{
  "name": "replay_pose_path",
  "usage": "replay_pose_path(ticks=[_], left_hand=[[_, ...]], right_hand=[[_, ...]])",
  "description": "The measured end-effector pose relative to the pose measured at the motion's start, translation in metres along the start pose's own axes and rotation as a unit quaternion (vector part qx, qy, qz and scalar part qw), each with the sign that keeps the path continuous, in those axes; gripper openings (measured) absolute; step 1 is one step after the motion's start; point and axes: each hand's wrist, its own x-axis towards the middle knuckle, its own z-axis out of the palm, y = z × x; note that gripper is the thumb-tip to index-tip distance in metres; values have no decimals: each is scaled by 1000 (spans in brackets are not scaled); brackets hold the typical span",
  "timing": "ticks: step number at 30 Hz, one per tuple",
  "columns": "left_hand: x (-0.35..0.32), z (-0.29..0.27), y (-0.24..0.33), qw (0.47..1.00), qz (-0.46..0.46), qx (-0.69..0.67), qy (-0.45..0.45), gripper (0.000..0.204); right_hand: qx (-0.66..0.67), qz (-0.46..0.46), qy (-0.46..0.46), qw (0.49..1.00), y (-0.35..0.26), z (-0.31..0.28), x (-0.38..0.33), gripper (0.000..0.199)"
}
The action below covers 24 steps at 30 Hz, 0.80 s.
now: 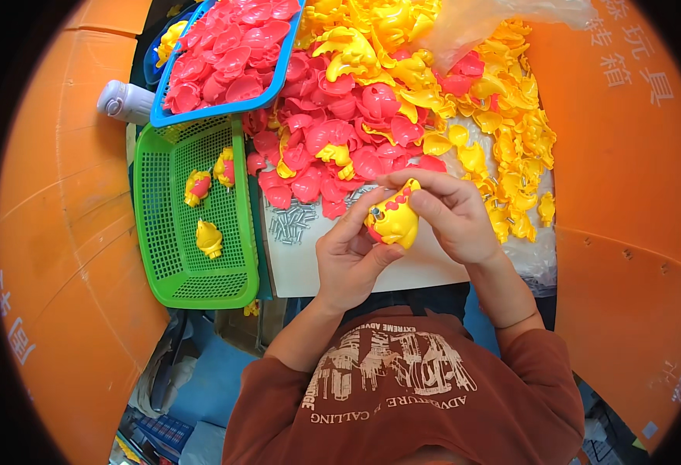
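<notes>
Between my two hands, above the white tabletop (pixel 302 271), is a small yellow and red plastic toy figure (pixel 396 226). A silvery metal pin or screw stands at its left side. My left hand (pixel 348 256) grips the figure from the left and below, thumb along its lower edge. From the right, my right hand (pixel 457 217) presses thumb and fingers on its upper part. Just left of my hands lies a loose pile of small metal pins (pixel 292 223). Beyond them are heaped red plastic shells (pixel 329 136), and yellow plastic parts (pixel 522 143) spread to the right.
A green mesh basket (pixel 145 225) at the left holds 3 yellow and red figures. A blue-rimmed basket (pixel 257 102) full of red shells rests at its far end, beside a pale bottle (pixel 123 102). Clear plastic sheeting (pixel 480 27) covers the far heap. Orange panels (pixel 627 186) flank both sides.
</notes>
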Motion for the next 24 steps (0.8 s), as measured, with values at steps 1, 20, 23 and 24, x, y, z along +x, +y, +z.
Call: replay_pose_path(ticks=[1, 20, 23, 24], left_hand=[[1, 3, 1, 1000, 4, -2, 7, 62], [1, 15, -23, 995, 40, 57, 65, 51], [4, 21, -26, 990, 65, 94, 82, 48], [4, 21, -26, 990, 65, 93, 81, 48]], right_hand=[[37, 14, -6, 999, 3, -2, 3, 30], [-3, 29, 56, 998, 3, 13, 1, 35], [-50, -3, 75, 996, 6, 15, 0, 36], [-51, -3, 76, 996, 4, 15, -1, 36]])
